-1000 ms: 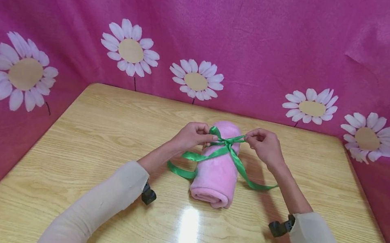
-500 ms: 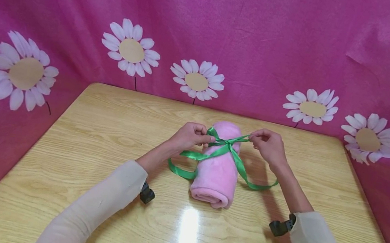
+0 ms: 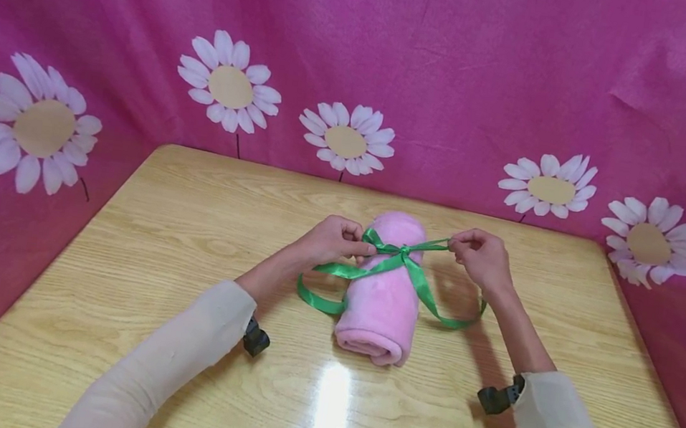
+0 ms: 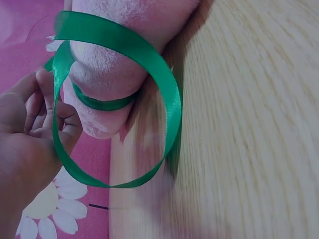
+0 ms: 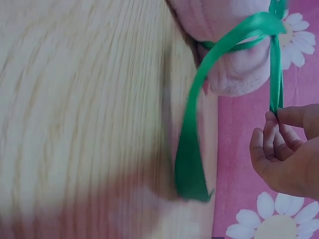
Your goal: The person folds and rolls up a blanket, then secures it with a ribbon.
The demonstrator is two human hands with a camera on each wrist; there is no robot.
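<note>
A rolled pink blanket (image 3: 379, 305) lies lengthwise on the table, with a green ribbon (image 3: 424, 290) around its far part and a knot on top. On the left, my left hand (image 3: 333, 241) pinches a ribbon loop beside the knot. My right hand (image 3: 485, 262) pinches the other loop at its end, drawn out to the right of the roll. One ribbon tail (image 4: 172, 109) curves in a wide ring past the left hand in the left wrist view. The other tail (image 5: 192, 149) hangs down toward the table in the right wrist view.
The wooden table (image 3: 216, 385) reaches back to a magenta cloth (image 3: 454, 62) printed with white daisies, which also rises along both sides. A black wrist camera (image 3: 256, 338) sits at the left cuff, another black wrist camera (image 3: 497, 399) at the right cuff.
My right hand has moved a little to the right, drawing its ribbon loop longer. My left hand has shifted slightly left. The knot looks tighter, and the blanket has stayed in place.
</note>
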